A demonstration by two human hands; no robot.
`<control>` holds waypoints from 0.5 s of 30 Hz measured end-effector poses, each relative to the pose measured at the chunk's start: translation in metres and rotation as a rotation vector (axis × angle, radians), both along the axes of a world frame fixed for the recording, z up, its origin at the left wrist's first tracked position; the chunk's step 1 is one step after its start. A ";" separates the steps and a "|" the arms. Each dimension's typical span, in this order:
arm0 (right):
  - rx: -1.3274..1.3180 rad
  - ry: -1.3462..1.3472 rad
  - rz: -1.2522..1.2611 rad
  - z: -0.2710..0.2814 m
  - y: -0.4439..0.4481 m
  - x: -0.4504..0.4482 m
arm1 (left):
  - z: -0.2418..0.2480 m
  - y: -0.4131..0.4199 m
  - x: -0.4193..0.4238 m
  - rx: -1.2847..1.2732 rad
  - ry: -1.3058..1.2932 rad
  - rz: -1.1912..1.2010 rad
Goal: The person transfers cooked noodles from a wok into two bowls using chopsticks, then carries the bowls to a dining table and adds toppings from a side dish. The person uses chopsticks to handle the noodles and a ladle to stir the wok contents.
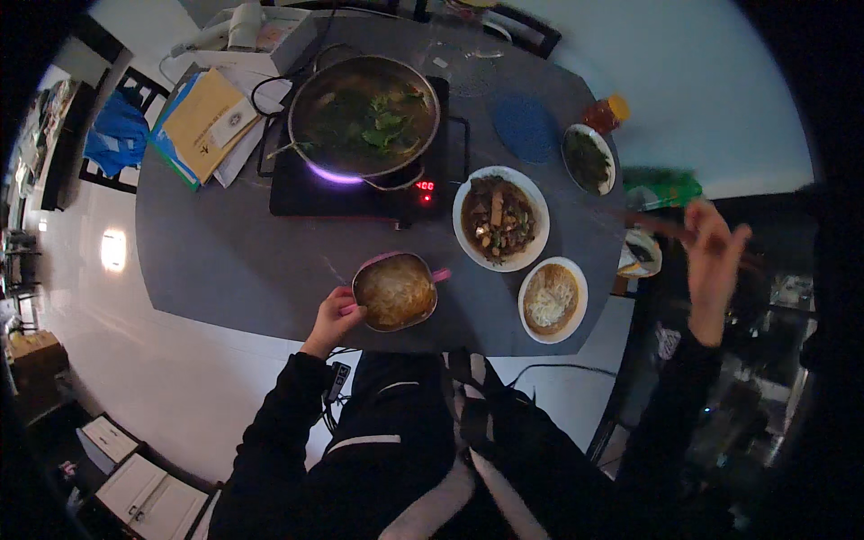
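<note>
My left hand [335,319] grips the pink handle of a metal-rimmed bowl [395,291], which holds noodles in brownish broth near the table's front edge. Out past the table's right edge is my raised right hand [712,260], with what look like brown chopsticks [658,225] in its fingers, blurred. Between the hands stand a white bowl [540,202] of dark cooked food with a light brown piece on top and a smaller white bowl [582,297] of white noodles in broth. Behind the pink-handled bowl, a large pot [317,138] of broth and green leaves sits on a cooktop [290,199] with lit red digits.
On the right are a blue mat [525,128], a dish of greens [586,160] and a jar [605,113] with a yellow lid. Papers and envelopes [206,128] lie left, below a white box [283,50]. A black cable [263,84] runs beside the pot.
</note>
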State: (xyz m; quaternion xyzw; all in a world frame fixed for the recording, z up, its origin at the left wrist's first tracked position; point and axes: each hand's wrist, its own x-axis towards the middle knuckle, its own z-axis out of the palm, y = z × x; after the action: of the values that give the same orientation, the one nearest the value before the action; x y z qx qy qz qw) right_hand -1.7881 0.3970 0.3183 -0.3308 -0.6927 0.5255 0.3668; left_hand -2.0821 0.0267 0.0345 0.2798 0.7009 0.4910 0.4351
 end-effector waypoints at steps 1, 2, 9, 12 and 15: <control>-0.030 -0.002 0.175 0.002 0.001 -0.038 | -0.003 0.001 -0.002 0.005 -0.055 0.002; 0.004 0.017 0.375 -0.004 -0.002 -0.077 | -0.004 0.001 -0.003 0.023 -0.081 0.010; 0.339 -0.090 0.704 -0.074 -0.049 -0.275 | -0.003 0.005 -0.001 0.003 -0.136 0.076; 0.328 -0.142 0.736 -0.088 -0.062 -0.302 | -0.002 0.001 -0.001 0.010 -0.128 -0.021; 0.259 -0.246 0.776 -0.104 -0.066 -0.316 | -0.001 -0.003 0.003 0.112 -0.168 0.086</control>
State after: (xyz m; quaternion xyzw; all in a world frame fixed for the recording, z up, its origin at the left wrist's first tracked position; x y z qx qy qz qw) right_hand -2.1043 0.3311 0.2144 -0.0572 -0.8647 0.4900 0.0948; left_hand -2.0789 0.0241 0.0332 0.2310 0.6450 0.5693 0.4546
